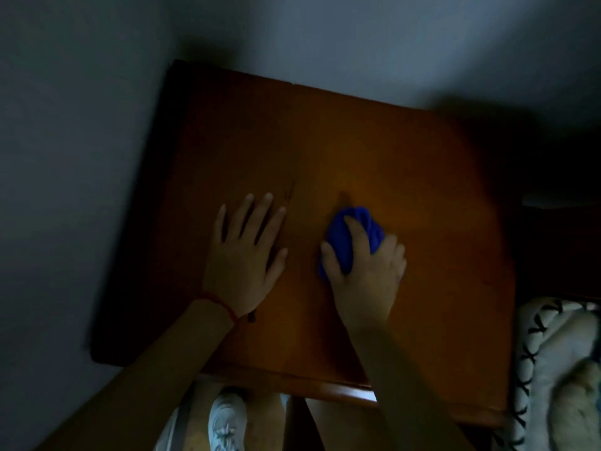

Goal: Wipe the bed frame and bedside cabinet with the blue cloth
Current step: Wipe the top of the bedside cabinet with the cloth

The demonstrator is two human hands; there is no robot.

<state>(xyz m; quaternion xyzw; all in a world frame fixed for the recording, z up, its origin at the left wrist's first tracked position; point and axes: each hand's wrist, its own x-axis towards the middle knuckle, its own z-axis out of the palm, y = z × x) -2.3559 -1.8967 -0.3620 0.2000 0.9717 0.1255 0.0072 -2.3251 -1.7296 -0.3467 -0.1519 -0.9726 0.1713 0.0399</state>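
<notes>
Pressing down on the brown wooden top of the bedside cabinet (374, 151), the right hand (366, 271) holds the blue cloth (344, 236). Its fingers (356, 226) curl over the cloth and squeeze it into a bunch, with the thumb on the left side of it. The cloth sits near the middle of the top, a bit closer to the front edge.

Just beside it, the left hand (247, 255) lies flat on the wood. Its fingers (260, 216) are spread wide and hold nothing. A red string (221, 304) goes around that wrist.

The cabinet stands in a corner, with the grey wall (81, 157) along its back and left edges. Past its right edge is a fluffy white blanket (559, 369) with black cross marks. Below the front edge you can see a white shoe (227, 421). The room is dim, and no drawer shows.
</notes>
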